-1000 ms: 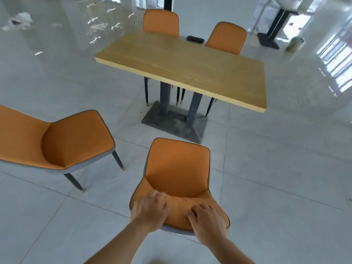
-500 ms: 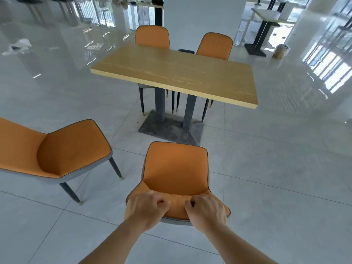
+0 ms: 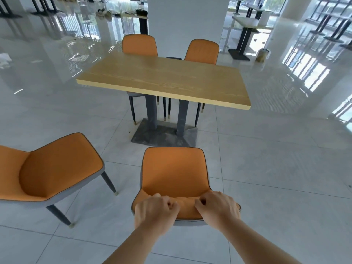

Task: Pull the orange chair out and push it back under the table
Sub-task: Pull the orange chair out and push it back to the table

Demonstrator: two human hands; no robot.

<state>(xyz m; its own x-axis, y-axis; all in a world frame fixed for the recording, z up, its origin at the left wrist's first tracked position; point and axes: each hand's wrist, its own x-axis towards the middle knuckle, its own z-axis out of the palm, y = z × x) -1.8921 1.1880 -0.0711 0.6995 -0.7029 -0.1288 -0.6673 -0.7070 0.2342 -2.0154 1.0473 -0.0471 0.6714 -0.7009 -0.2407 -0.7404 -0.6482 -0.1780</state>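
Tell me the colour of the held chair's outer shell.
Grey, under the orange padding of the chair; the head view shows it along the back's lower edge.

Bare floor (image 3: 266, 168) lies open between orange chair (image 3: 174, 172) and table (image 3: 163, 80); table base (image 3: 163, 136) directly ahead, second chair (image 3: 57, 168) left.

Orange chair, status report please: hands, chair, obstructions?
Both hands, left and right, grip the orange chair backrest top. Chair pulled out, clear of the table. Second chair sits left; path ahead open.

An unfinished canteen or dining hall: a wooden table (image 3: 163, 80) with orange chairs (image 3: 140, 45), further pedestal tables (image 3: 247, 22) behind, glossy tiled floor (image 3: 276, 168), large windows (image 3: 331, 14).
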